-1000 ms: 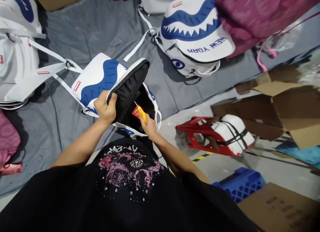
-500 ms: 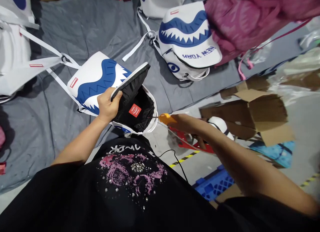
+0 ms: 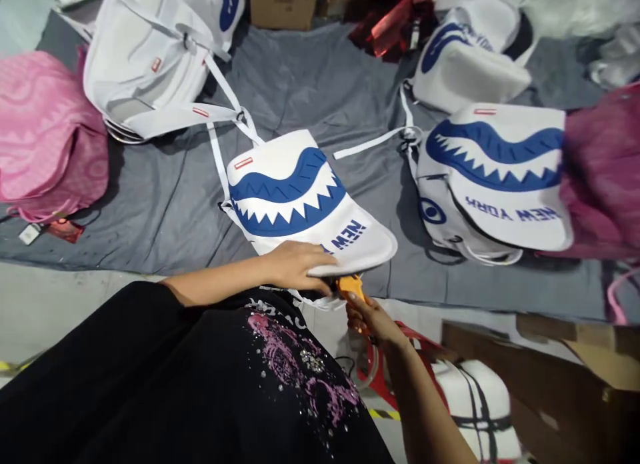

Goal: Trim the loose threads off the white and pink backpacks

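Observation:
A white backpack (image 3: 285, 157) with a blue toothed-mouth print and "NEW YORK" lettering lies on the grey cloth in front of me. My left hand (image 3: 300, 264) grips the near edge of its front flap, which hangs low over the opening. My right hand (image 3: 367, 314) is closed around an orange hand tool (image 3: 351, 286) of a kind I cannot make out. The tool's front end is at the opening, under the flap. Its tip and the inside of the backpack are hidden.
A matching white backpack (image 3: 500, 177) stands to the right, beside a dark pink bag (image 3: 600, 164). More white backpacks (image 3: 145, 57) and a pink backpack (image 3: 50, 131) are on the left. Below right are a red object (image 3: 415, 344), a black-strapped white item (image 3: 480, 404) and cardboard (image 3: 545, 384).
The flap was lifted, showing the black lining and a red label; now it is lowered over the opening. The orange tool has moved in under it. My view has swung round.

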A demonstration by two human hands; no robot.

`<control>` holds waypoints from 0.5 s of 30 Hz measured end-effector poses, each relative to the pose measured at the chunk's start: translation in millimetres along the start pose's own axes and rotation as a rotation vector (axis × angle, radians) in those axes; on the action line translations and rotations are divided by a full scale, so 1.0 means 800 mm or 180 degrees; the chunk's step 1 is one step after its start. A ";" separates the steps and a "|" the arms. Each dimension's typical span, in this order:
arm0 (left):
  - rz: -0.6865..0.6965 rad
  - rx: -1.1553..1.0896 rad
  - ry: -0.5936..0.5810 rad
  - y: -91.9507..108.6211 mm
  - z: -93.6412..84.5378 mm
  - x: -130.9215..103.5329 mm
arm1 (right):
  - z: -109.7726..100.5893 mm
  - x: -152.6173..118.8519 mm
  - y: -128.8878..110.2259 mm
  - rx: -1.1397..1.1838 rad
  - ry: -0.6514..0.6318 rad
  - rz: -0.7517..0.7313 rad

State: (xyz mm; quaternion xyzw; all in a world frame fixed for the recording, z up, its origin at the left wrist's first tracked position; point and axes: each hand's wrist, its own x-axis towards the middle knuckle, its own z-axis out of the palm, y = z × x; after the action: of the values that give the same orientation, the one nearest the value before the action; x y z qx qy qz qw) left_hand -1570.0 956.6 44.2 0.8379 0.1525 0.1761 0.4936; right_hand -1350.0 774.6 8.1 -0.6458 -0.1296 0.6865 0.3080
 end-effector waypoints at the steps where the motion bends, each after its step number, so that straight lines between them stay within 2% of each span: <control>1: -0.0394 -0.0484 0.0109 -0.008 -0.004 -0.021 | -0.007 -0.008 0.006 -0.0157 0.0066 0.0057; 2: -0.0977 -0.1020 0.0462 -0.019 -0.006 -0.044 | -0.016 -0.019 0.013 -0.0299 0.0153 0.0118; 4: -0.2382 -0.1965 0.1581 -0.052 -0.007 -0.087 | -0.037 -0.044 0.026 -0.0439 0.0389 0.0220; 5: -0.2902 -0.2247 0.1977 -0.072 -0.003 -0.103 | -0.048 -0.055 0.031 -0.0445 0.0545 0.0249; 6: -0.3271 -0.2488 0.2203 -0.092 0.002 -0.114 | -0.056 -0.064 0.035 -0.0428 0.0712 0.0244; 8: -0.3475 -0.2940 0.2190 -0.130 0.015 -0.118 | -0.066 -0.071 0.039 -0.0415 0.1087 0.0178; 11: -0.3357 -0.3638 0.2115 -0.166 0.031 -0.096 | -0.060 -0.055 0.041 -0.0474 0.1539 0.0049; 13: -0.3195 -0.3913 0.2129 -0.171 0.036 -0.079 | -0.049 -0.035 0.041 -0.0496 0.1718 -0.0092; 15: -0.2946 -0.4066 0.2155 -0.164 0.033 -0.065 | -0.039 -0.015 0.041 -0.0487 0.1729 -0.0193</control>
State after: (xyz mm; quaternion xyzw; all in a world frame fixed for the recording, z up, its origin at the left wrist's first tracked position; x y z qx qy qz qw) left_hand -1615.4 974.7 -90.8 0.1550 0.4898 0.2497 0.8208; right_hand -1328.7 735.1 -4.9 -0.8233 -0.1130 0.4669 0.3022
